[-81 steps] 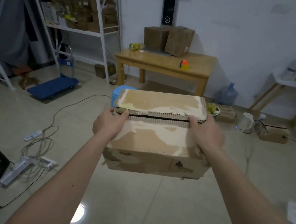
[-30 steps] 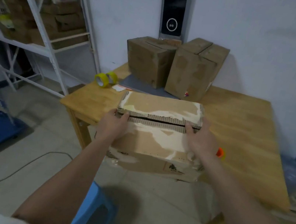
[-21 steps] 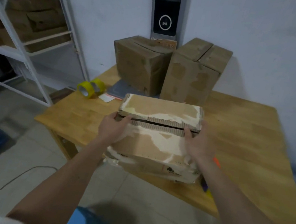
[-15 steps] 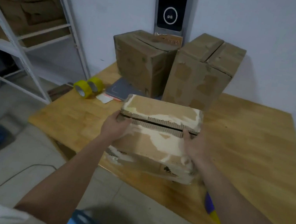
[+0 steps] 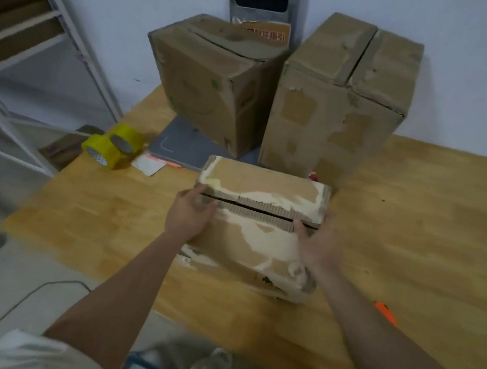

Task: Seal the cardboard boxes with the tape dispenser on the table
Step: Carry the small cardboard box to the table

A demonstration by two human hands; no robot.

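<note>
Holding a worn cardboard box (image 5: pixel 255 231) over the near middle of the wooden surface (image 5: pixel 419 231), just in front of two taller boxes (image 5: pixel 338 103) standing against the wall. Left hand (image 5: pixel 189 215) curled round the box's left end, thumb at the gap between the top flaps; right hand (image 5: pixel 317 244) curled round the right end, fingertips likewise at the slit. Hard to tell, with the blur, whether the base is already down on the wood or hanging just above it. Best to lower it flat and square, near edge well inside the surface's front edge, so that nothing tips toward the floor. Worth leaving room on the left for a reach to the yellow tape rolls (image 5: pixel 112 146) lying near the left edge beside a grey pad (image 5: pixel 184 146) and a small card (image 5: pixel 148 165). Before letting go, better to press both flaps down until the dark gap (image 5: pixel 263 210) closes, since the corrugated edges look torn and likely to spring up. Then one hand flat across the seam to keep the flaps level, the other free for the tape. Caution with the ragged, peeled top skin: tape probably bonds poorly there, so a firm rub along the whole seam and over both ends advisable. Small orange thing (image 5: pixel 385 312) at the right, well apart, no obstacle.
</note>
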